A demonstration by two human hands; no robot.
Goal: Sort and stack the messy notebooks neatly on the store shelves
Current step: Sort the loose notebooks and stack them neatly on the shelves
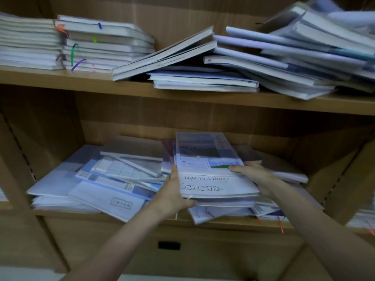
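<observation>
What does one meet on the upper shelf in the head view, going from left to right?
Neat stack of white notebooks → stack with coloured ribbon bookmarks → two notebooks leaning tilted → short flat pile → messy slanted heap at the right end.

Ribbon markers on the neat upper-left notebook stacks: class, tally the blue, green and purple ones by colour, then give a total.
Blue ribbon: 1
Green ribbons: 2
Purple ribbon: 1
Total: 4
</observation>
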